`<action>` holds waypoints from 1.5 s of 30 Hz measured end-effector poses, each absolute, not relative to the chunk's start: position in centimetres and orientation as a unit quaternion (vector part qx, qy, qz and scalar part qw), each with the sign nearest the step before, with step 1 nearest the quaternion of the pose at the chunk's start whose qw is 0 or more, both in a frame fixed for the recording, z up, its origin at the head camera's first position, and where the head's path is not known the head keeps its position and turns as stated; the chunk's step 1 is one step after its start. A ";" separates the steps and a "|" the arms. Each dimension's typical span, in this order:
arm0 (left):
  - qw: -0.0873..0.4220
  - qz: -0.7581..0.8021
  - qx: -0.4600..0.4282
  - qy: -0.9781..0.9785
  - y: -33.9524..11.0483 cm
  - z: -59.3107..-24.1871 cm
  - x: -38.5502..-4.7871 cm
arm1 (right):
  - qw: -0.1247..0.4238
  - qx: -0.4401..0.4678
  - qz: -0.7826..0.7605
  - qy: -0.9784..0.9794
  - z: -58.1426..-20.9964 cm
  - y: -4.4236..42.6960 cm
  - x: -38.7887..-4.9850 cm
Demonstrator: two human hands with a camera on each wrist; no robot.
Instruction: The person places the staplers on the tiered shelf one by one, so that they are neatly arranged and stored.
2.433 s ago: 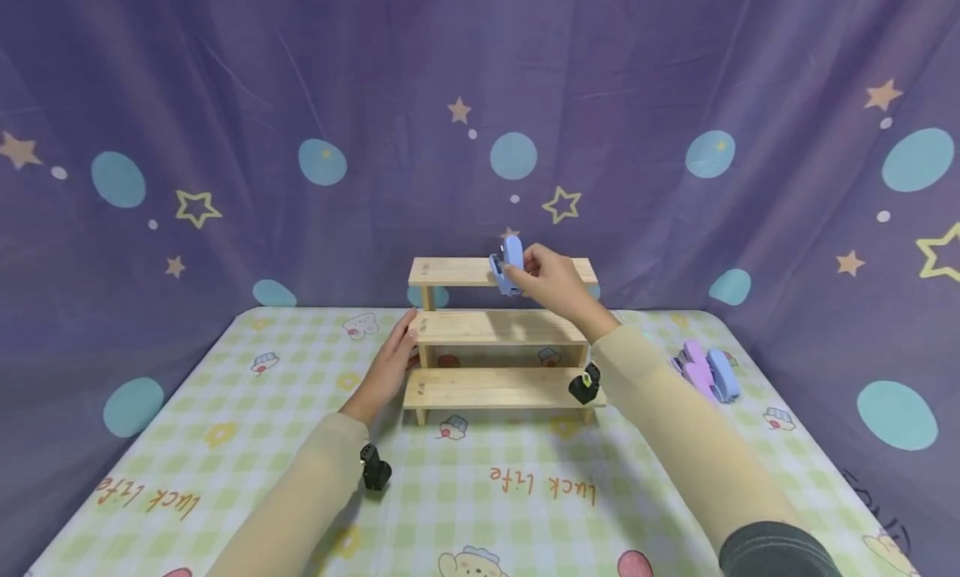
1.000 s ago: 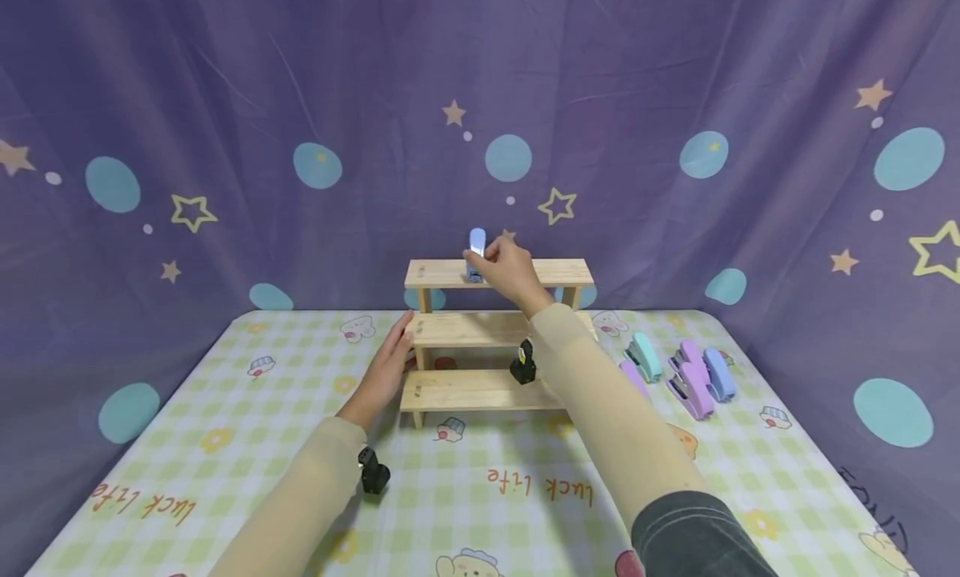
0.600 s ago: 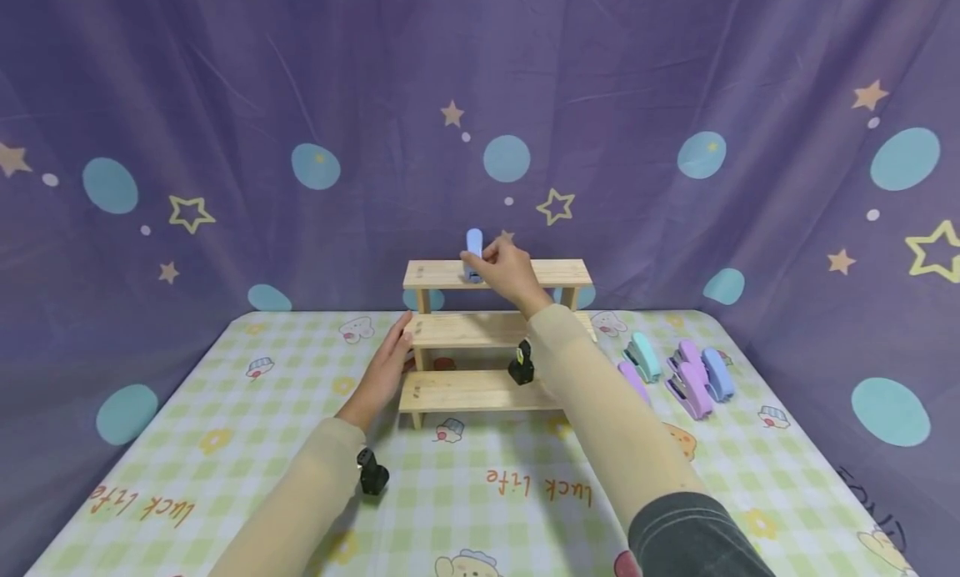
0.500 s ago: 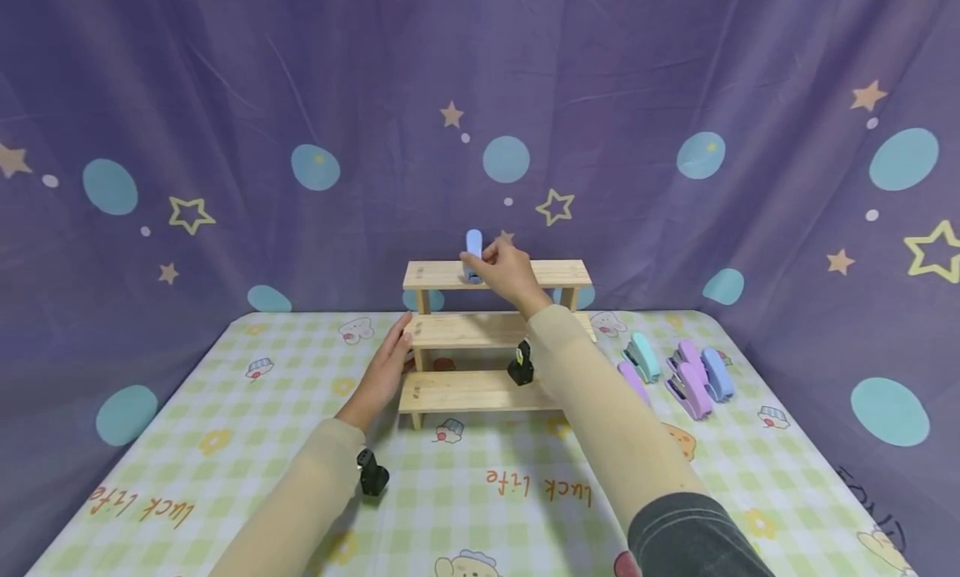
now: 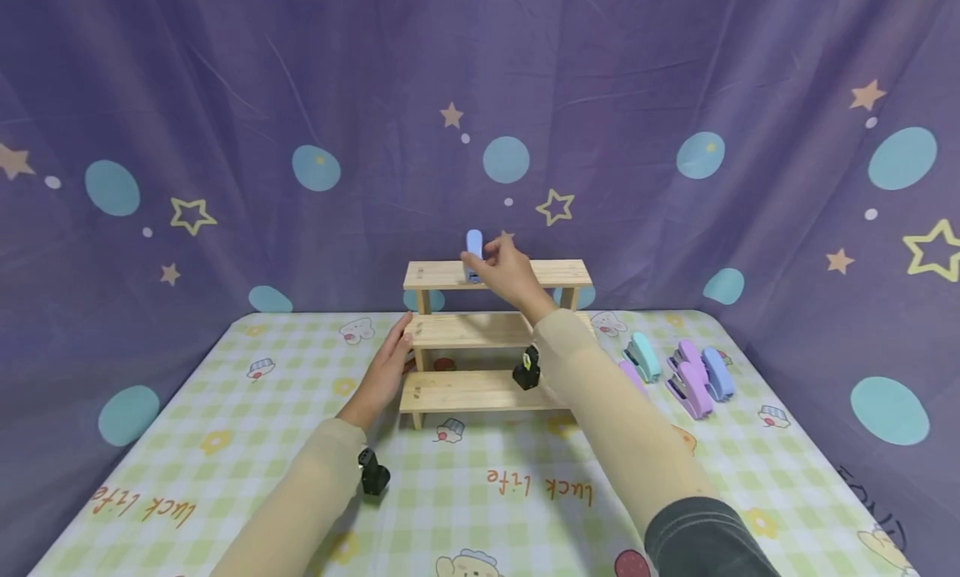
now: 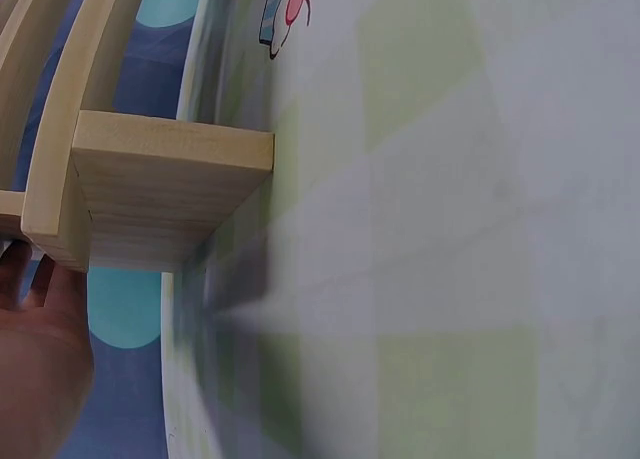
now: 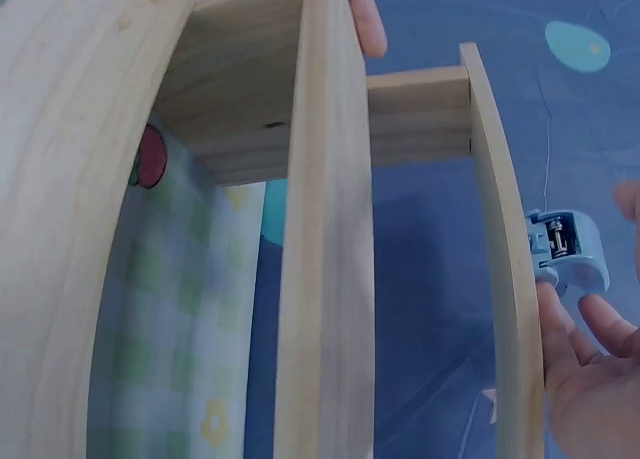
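A light blue stapler [image 5: 474,242] stands upright on the top board of a three-step wooden shelf [image 5: 468,330]. My right hand [image 5: 512,270] is beside it, with thumb and fingers spread loosely around it. The right wrist view shows a gap between some fingers and the stapler [image 7: 570,247]; one fingertip is close to its lower end. My left hand [image 5: 384,368] holds the left end of the middle board, with fingers above and below it. In the left wrist view, part of that hand [image 6: 45,354] is cut off by the frame.
Right of the shelf lie a teal stapler [image 5: 642,358], purple staplers [image 5: 690,388] and another blue stapler [image 5: 718,373]. One more purple stapler [image 5: 632,377] is partly hidden by the right sleeve. A checked cloth [image 5: 300,393] covers the table; a purple curtain [image 5: 375,77] hangs behind.
My right hand has carried the blue stapler left and set it upright on the top board. Its fingers have since loosened slightly. The left hand stays on the shelf.
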State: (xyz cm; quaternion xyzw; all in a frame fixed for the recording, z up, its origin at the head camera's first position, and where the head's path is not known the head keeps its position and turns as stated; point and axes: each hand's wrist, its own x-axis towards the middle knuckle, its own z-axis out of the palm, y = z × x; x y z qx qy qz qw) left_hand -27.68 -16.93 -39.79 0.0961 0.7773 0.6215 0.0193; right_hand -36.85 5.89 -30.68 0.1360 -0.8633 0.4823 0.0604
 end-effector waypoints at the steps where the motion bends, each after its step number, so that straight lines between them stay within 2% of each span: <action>1: 0.018 0.625 0.097 0.775 -17.0 -40.2 -27.9 | 0.060 0.140 0.480 -0.864 -30.7 6.0 -36.7; 8: -0.006 0.621 0.099 0.778 -17.4 -42.5 -29.4 | 0.070 0.180 0.451 -0.871 -30.3 7.2 -35.6; 23: -0.013 0.620 0.096 0.778 -17.4 -42.8 -29.5 | 0.116 0.207 0.415 -0.878 -30.4 12.6 -33.2; 36: 0.011 0.626 0.099 0.774 -17.7 -42.6 -29.7 | 0.109 0.199 0.370 -0.901 -31.2 18.1 -30.6; 45: -0.011 0.609 0.104 0.786 -17.5 -42.7 -29.5 | 0.095 0.182 0.347 -0.915 -32.5 21.6 -29.1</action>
